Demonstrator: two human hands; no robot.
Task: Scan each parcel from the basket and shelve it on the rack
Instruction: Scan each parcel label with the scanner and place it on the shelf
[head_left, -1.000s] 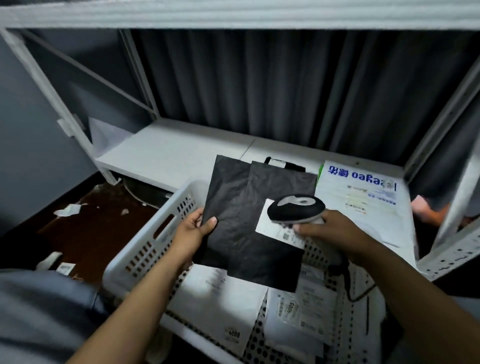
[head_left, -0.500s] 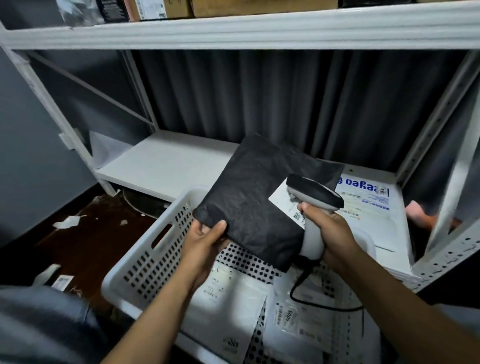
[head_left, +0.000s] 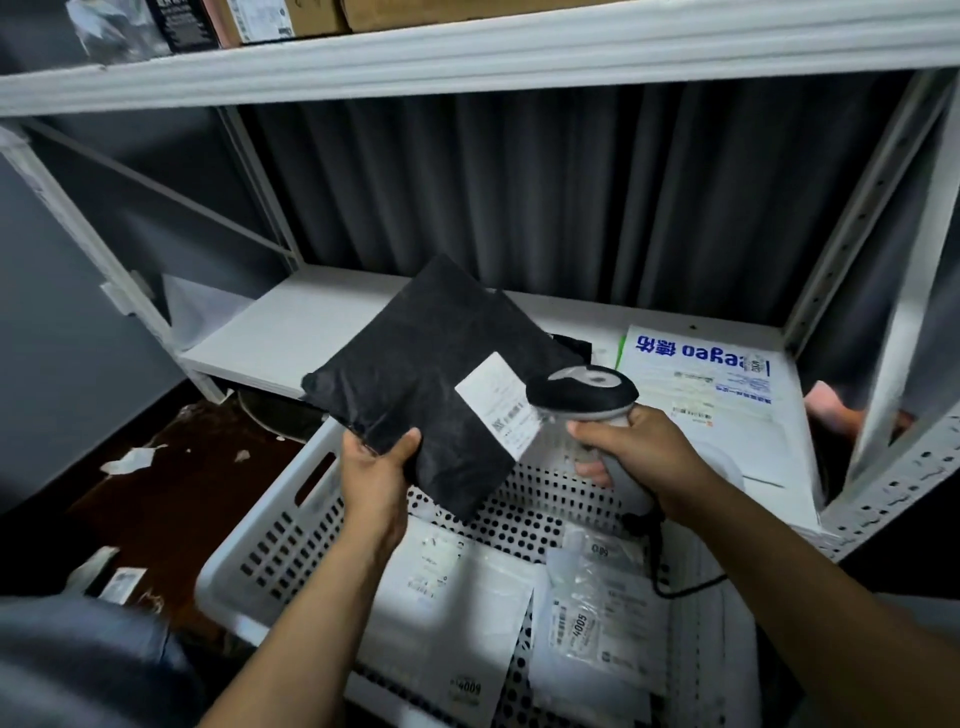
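Nearest: white perforated plastic basket (head_left: 291, 525), slotted walls, handle cut-out on the left side. Flat white mailers (head_left: 457, 613) and a clear crinkled poly bag (head_left: 597, 623) lie in it, labels up. A black cable (head_left: 670, 582) loops over them.

Above the basket: left hand (head_left: 382, 462) pinches the near corner of the black parcel (head_left: 426, 384), thumb on top, fingers curled underneath and mostly hidden. The parcel is a soft, matte, wrinkled square bag, held clear of the basket and tilted, its far corner raised toward the rack. A white label (head_left: 501, 405) with barcodes sits on its right side.

Right hand (head_left: 639, 447) has its fingers wrapped round the pale handle of the scanner (head_left: 582, 395). The rounded black-and-grey head is just beside the label's right edge.

Beyond: the lower shelf (head_left: 291, 332) of the white metal rack, flat and smooth. A large white mailer with blue print (head_left: 717, 395) lies on its right half, partly behind the scanner. A dark pleated curtain (head_left: 519, 197) hangs at the back.

Top: upper shelf (head_left: 467, 47) carries cardboard boxes (head_left: 311, 15).
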